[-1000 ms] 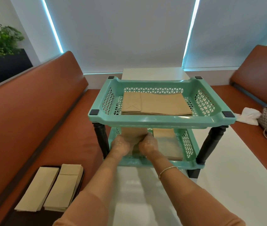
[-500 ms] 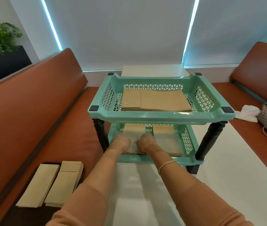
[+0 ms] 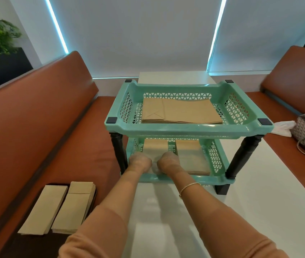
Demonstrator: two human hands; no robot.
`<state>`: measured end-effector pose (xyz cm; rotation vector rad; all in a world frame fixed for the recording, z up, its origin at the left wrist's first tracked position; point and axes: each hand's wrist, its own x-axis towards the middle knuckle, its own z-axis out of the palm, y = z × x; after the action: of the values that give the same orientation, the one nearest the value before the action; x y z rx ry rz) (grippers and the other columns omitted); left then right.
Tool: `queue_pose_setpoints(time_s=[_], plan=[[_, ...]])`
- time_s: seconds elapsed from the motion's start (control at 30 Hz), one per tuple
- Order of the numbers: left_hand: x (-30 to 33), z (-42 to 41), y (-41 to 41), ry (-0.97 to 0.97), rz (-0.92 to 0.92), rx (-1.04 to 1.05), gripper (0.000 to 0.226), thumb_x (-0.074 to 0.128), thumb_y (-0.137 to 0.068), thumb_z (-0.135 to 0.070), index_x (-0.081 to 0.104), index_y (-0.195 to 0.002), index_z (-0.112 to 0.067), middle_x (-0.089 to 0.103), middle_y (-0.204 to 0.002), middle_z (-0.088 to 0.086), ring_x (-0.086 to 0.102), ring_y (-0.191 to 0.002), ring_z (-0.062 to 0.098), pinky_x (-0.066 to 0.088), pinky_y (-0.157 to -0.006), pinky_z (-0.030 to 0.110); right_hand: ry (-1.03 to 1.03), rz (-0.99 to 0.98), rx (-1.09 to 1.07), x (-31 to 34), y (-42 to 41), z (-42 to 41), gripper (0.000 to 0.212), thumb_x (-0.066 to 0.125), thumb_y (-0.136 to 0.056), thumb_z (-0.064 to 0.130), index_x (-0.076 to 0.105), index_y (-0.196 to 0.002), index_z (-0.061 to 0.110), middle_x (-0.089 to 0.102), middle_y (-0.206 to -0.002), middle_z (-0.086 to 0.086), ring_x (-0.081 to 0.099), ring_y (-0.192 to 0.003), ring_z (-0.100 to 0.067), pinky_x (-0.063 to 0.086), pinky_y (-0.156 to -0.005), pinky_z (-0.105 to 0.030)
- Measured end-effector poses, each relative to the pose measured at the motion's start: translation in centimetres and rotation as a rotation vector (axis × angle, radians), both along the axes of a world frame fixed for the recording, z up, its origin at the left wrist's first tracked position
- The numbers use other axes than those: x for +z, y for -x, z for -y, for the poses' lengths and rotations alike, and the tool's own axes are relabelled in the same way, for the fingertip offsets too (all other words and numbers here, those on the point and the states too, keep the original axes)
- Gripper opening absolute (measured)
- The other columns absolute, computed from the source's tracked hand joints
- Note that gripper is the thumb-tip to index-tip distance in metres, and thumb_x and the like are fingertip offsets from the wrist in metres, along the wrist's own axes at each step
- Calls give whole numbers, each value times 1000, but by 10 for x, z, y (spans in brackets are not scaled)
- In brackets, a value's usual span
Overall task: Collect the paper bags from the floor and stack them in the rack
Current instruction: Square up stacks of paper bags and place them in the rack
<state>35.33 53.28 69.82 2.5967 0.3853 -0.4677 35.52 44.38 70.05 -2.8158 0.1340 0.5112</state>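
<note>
- Two hands work together inside the lower tier: the left hand (image 3: 140, 162) and the right hand (image 3: 168, 162) both rest on the near end of a flat brown paper bag stack (image 3: 154, 148). The fingers are blurred, so I cannot tell if they grasp the paper or only press on it.
- Probably both hands are used so that the thin bags slide in straight and keep aligned under the low upper tier.
- Beside it, at the right side of the same tier, lies a second brown paper bag pile (image 3: 191, 157), just beside and parallel, so the tier seems to be filled in two rows.
- The mint-green plastic two-tier rack (image 3: 189, 128) with black legs stands on the white table (image 3: 270, 192), toward its far end.
- Its upper tier carries a wide pile of large brown paper bags (image 3: 181, 112), lying flat.
- On the dark tray (image 3: 36, 243) at the near left corner of the orange bench seat, two more piles of pale paper bags (image 3: 58, 207) wait, so the task looks unfinished.
</note>
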Motion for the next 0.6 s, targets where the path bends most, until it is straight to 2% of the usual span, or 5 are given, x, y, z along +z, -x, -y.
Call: queue_pose_setpoints(time_s=[0.13,0.3,0.43,0.5,0.6], plan=[[4,2,2,-30,9,-37,32,40,-101,-17,57,-122,-2,53,-130,12,51,-120,26,43,-100,30,-70,-17,-29,1,2,-1,29,38,-98,9,57,-116,-2,59,-123,-16,57,-114,-24,45,-94,-27],[2,1,0,-77,35,-102,30,38,-97,-10,59,-116,-1,58,-124,13,55,-114,25,43,-89,27,-91,8,-75,7,7,-3,30,37,-97,8,58,-115,-2,60,-123,-16,57,-114,-25,44,-95,-27],[0,8,2,-95,68,-89,28,40,-94,-3,55,-117,4,57,-123,17,55,-113,28,42,-77,25,-193,66,-179,19,17,1,29,39,-95,5,58,-114,-5,60,-122,-17,57,-115,-26,44,-93,-26],[2,12,8,-116,103,-76,33,41,-95,-4,44,-127,6,50,-130,19,50,-121,30,43,-90,29,-263,115,-233,25,24,8,29,41,-93,4,54,-117,-6,59,-123,-17,55,-116,-26,43,-92,-25],[8,18,23,-72,193,31,46,41,-99,-17,29,-138,4,38,-142,18,38,-132,30,33,-105,32,-370,148,-309,35,37,22,32,45,-92,5,47,-124,-1,56,-125,-16,54,-116,-28,42,-85,-25]])
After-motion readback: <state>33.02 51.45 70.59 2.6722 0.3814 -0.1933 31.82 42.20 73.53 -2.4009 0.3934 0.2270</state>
